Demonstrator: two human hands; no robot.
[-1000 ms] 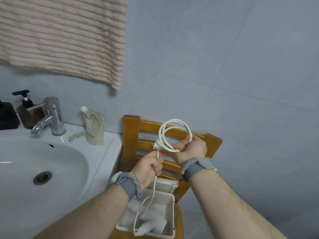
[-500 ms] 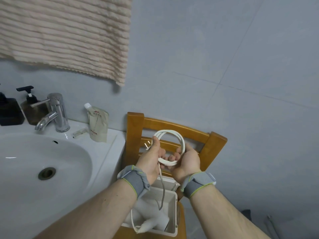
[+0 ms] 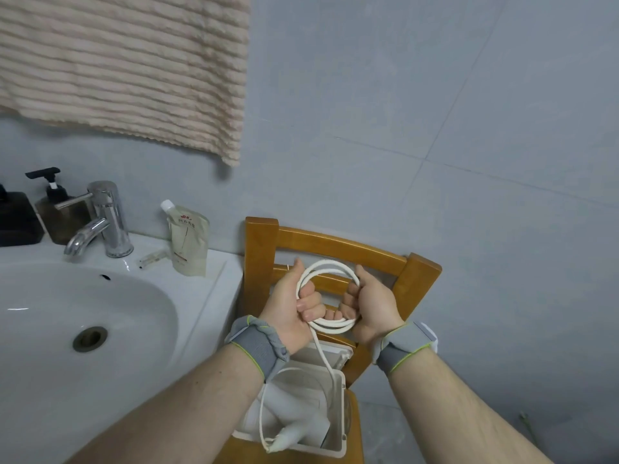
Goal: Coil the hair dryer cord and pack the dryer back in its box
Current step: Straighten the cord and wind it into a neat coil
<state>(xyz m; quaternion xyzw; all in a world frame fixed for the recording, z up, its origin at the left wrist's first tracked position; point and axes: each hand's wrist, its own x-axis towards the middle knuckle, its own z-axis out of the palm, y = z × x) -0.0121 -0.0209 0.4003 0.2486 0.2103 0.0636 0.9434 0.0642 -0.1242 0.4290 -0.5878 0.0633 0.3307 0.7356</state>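
A white cord [image 3: 330, 269] is wound into a round coil that I hold up in front of the chair back. My left hand [image 3: 294, 306] grips the coil's left side with curled fingers. My right hand [image 3: 368, 306] grips its right side. One strand of cord drops from the coil down into an open white box [image 3: 336, 413] on the chair seat. The white hair dryer [image 3: 294, 423] lies inside that box, partly hidden by my left forearm.
The wooden chair [image 3: 335, 242] stands against a grey tiled wall. To the left is a white washbasin [image 3: 83, 313] with a chrome tap [image 3: 104, 222], a soap pump bottle [image 3: 57, 209] and a refill pouch [image 3: 187, 242]. A beige towel [image 3: 124, 68] hangs above.
The coil has come down lower and now lies flatter between my hands. My left hand moved from pinching the loose strand to gripping the coil's left side.
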